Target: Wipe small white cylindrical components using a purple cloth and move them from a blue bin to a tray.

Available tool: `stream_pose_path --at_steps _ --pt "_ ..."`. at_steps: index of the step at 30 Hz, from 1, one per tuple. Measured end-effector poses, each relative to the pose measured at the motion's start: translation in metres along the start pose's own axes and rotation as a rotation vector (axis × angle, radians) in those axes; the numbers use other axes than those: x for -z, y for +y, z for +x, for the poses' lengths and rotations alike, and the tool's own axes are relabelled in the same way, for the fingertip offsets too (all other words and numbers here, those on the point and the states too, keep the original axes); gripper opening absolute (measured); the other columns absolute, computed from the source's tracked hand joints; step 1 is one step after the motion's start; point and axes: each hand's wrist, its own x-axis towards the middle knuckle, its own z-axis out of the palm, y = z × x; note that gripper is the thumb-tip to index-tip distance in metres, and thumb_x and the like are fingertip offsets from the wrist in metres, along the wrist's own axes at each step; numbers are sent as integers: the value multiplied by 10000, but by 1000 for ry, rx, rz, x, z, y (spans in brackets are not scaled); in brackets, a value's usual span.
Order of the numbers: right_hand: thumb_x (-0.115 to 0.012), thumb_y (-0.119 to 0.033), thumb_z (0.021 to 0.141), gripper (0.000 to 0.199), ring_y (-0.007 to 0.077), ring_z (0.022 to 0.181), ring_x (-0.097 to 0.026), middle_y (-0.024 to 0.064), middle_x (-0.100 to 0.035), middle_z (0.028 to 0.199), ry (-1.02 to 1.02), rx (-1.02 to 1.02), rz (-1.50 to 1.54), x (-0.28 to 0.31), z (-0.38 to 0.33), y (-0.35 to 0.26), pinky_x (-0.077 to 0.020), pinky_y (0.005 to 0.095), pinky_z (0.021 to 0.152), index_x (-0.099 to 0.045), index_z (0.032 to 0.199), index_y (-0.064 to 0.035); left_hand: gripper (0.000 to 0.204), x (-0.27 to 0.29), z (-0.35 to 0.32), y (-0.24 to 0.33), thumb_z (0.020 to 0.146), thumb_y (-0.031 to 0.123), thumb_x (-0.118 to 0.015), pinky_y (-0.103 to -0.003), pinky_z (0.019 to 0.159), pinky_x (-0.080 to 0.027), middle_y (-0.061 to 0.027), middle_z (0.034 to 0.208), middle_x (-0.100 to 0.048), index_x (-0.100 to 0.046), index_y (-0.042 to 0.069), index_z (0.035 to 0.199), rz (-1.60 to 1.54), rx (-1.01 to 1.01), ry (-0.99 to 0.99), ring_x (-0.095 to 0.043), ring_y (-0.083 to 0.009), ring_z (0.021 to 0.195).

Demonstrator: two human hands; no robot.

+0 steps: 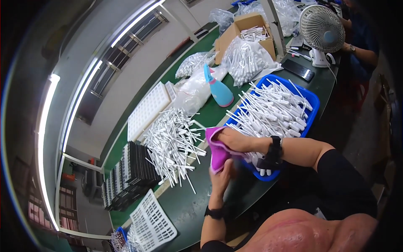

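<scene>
Right hand [234, 139] and left hand [221, 174] grasp purple cloth [218, 157]

Head view: the cloth sits between the white pile [172, 140] and the blue tub [315, 105]. Whether the stick [199, 124] at its edge is held too cannot be told. Cloth looks soft, light, likely best pinched by a folded edge.

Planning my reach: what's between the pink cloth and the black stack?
Head view: a pile of white sticks lies between the pink cloth and the black stack.

Light is cast by long, glowing white tube lamps [41, 143] from nine to eleven o'clock. Straight edges are bowed; corners are blackened.
</scene>
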Motion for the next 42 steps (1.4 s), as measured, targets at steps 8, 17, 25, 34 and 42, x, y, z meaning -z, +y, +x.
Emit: stream_pose_path --at_steps 8,17,25,34,42 --pt "-460 -218 877 245 142 757 -495 16 -578 798 -609 -306 619 44 -8 -23 -399 290 729 -580 927 -11 339 -34 30 38 927 297 -446 -180 505 -350 22 663 -508 -574 -2 830 -270 -184 498 -463 -66 568" --pt "-447 -256 893 297 128 754 -488 18 -586 820 -549 -204 723 38 -9 -23 -403 285 706 -570 973 2 243 -32 28 48 907 252 -441 -157 508 -332 36 660 -465 -553 39 874 -485 -2 608 -444 -40 587" --pt "-473 -267 865 308 306 780 -577 187 -604 833 -405 -83 288 49 -14 -20 -430 391 671 -533 928 28 241 22 28 20 908 312 -470 -199 626 -434 -15 765 -540 -533 92 982 -330 89 609 -531 -116 718" --pt "-439 -234 885 261 268 632 -543 203 -568 731 213 -133 440 61 -9 -19 -404 396 614 -527 831 5 255 -71 20 51 918 297 -444 -199 473 -405 -38 712 -520 -536 61 954 -40 -252 765 -493 -112 570" --pt "-453 -209 865 234 163 631 -467 117 -579 719 59 -191 661 33 11 37 -394 348 601 -527 814 7 256 -37 59 69 942 267 -400 -189 397 -265 28 597 -379 -440 92 759 -456 -40 599 -337 -73 463"
